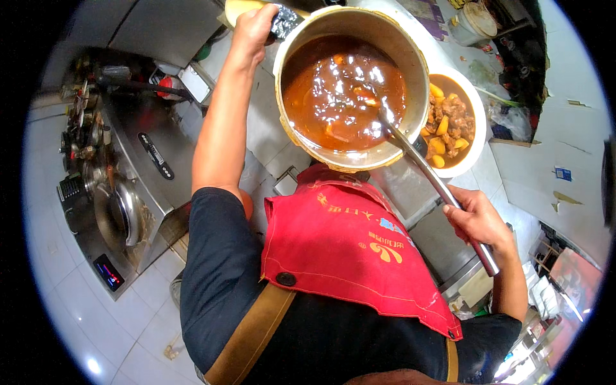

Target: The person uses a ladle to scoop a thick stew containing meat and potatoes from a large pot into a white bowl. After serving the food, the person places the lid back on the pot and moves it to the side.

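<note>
My left hand (pixel 254 31) grips the black-wrapped handle (pixel 286 22) of a large metal pot (pixel 353 162) at the top centre. Glossy reddish-brown broth (pixel 308 108) fills the pot's lower part, with a few pieces showing at the surface. In my right hand (pixel 479 216) is the long steel handle of a ladle (pixel 426 171), slanting over the pot's rim; its head is hidden in the broth. A white bowl (pixel 476 144) holding meat chunks and yellow pieces in brown sauce is right of the pot, partly overlapped by it.
At the left are a steel counter (pixel 159 197) with a control panel, a round metal pan (pixel 130 211) and crowded cookware. A white bucket (pixel 474 24) and plastic bags (pixel 512 120) lie at the upper right. Several other items crowd the lower right.
</note>
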### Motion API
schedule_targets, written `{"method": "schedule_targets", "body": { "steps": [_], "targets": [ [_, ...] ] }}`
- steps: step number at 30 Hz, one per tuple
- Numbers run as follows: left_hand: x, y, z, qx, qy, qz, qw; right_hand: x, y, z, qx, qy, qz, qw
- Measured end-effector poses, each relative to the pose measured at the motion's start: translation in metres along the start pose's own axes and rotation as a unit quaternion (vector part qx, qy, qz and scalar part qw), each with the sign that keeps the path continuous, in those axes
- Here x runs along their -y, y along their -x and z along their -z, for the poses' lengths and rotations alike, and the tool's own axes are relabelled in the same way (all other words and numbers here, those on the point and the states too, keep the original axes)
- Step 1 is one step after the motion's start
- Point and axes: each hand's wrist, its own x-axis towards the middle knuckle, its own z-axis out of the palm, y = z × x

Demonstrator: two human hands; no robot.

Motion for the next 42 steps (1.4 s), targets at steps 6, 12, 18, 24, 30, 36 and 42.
{"method": "schedule_targets", "body": {
  "steps": [6, 12, 18, 24, 30, 36, 42],
  "targets": [
    [0.004, -0.004, 0.0, -0.002, -0.007, -0.015, 1.0, 0.002, -0.003, 0.019, 0.083, -0.078, -0.035, 0.993],
    [-0.004, 0.003, -0.005, -0.002, -0.017, -0.008, 1.0, -0.008, -0.019, 0.019, 0.143, -0.199, -0.044, 0.968],
    [-0.028, 0.028, -0.026, -0.006, -0.015, 0.004, 1.0, -0.019, -0.041, 0.012, 0.203, -0.33, -0.016, 0.922],
    [-0.027, 0.03, -0.03, -0.037, 0.012, -0.005, 0.999, -0.011, -0.059, 0.004, 0.213, -0.369, 0.018, 0.905],
    [-0.025, 0.025, -0.021, -0.025, -0.001, 0.023, 0.999, 0.01, -0.067, 0.0, 0.219, -0.377, 0.037, 0.899],
    [-0.018, 0.018, -0.016, -0.01, -0.013, 0.021, 1.0, 0.017, -0.055, -0.01, 0.212, -0.347, 0.069, 0.911],
    [-0.018, 0.013, -0.013, -0.003, -0.022, 0.032, 0.999, 0.021, -0.016, -0.025, 0.181, -0.258, 0.06, 0.947]
  ]
}}
